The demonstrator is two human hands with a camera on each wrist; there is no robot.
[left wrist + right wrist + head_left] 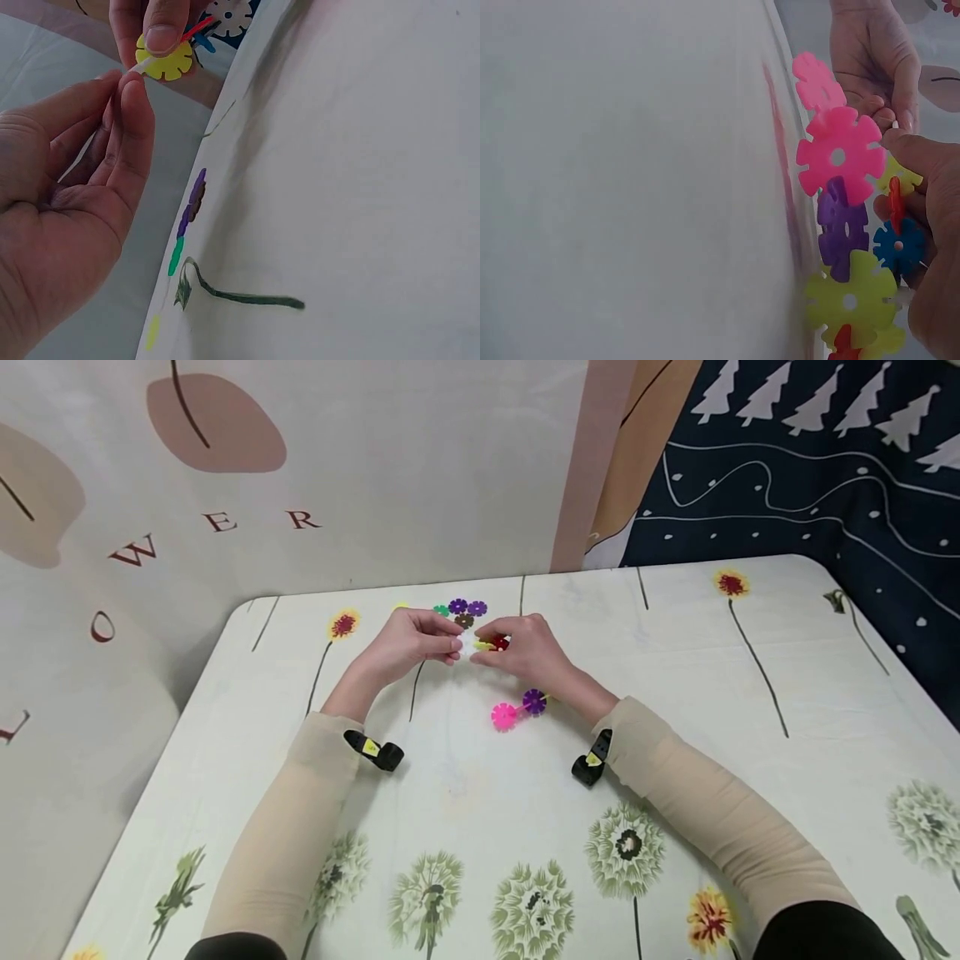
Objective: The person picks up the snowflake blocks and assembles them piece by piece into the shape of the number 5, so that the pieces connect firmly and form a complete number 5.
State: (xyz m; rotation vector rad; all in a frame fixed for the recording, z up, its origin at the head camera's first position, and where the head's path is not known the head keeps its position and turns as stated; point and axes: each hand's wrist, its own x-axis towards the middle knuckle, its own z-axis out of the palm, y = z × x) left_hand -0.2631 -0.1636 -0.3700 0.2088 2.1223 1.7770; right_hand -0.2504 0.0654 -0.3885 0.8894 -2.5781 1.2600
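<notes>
We see the white disc (pixel 468 646) meeting the yellow disc (pixel 171 67) between the two hands.
The left hand (pixel 405 643) pinches the white disc at its fingertips, to the right of that hand; the right hand (pixel 534 647) pinches the yellow one, just right of the white. The white disc shows edge-on from the left wrist, a thin pale strip aimed at the yellow one's rim; whether their slots are engaged, we cannot tell. The yellow disc is flat, with a notched rim, and a red disc (pixel 896 204) and a blue disc (pixel 898 245) trail from it, under the right palm.
</notes>
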